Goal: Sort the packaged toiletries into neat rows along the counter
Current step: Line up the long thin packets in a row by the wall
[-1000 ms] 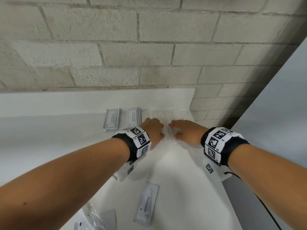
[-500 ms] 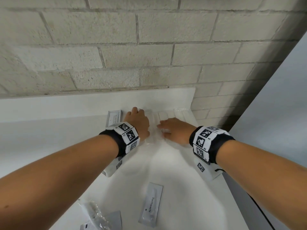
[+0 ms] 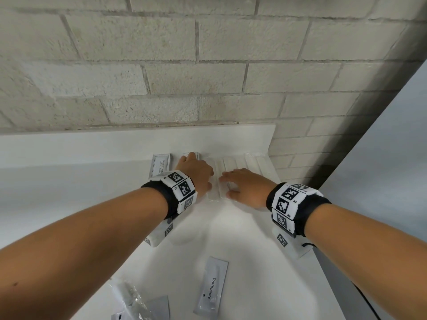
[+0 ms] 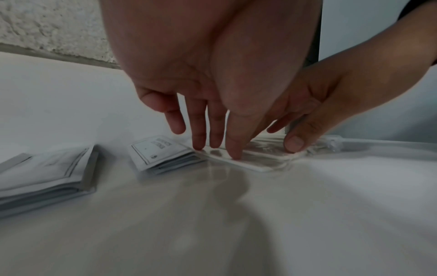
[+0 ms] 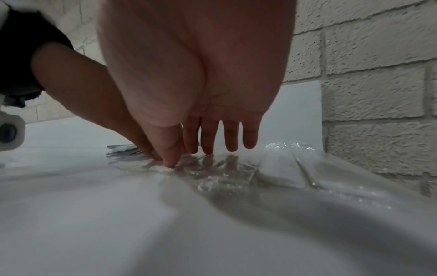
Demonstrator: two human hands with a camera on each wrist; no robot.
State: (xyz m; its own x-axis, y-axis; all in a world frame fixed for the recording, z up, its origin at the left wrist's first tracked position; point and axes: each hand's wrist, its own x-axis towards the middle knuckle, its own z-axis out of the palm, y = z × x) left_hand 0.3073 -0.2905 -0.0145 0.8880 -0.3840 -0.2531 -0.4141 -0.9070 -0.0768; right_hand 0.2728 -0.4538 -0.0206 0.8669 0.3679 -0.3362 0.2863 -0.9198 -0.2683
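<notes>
On the white counter [image 3: 80, 188], a row of clear-wrapped packets [image 3: 242, 161] lies along the back wall at the right. My left hand [image 3: 195, 173] presses straight fingers onto the leftmost clear packet [image 4: 250, 164], and one fingertip reaches over the second sachet stack [image 4: 163, 151]. My right hand [image 3: 245, 184] lies flat beside it, its thumb [image 5: 169, 164] and fingers pressing the same clear packets [image 5: 272, 168]. A shampoo sachet stack [image 3: 161, 165] sits left of the hands. Neither hand grips anything.
A toothpaste sachet [image 3: 211, 288] lies loose near the front. A crumpled clear packet [image 3: 136, 301] and a grey sachet [image 3: 159, 308] lie at the front left. The counter ends at the right beside a grey panel [image 3: 381, 181]. A brick wall [image 3: 208, 77] backs it.
Both hands slid left and toward the wall across the clear packets. My left hand now covers the second sachet stack, which was in plain sight before.
</notes>
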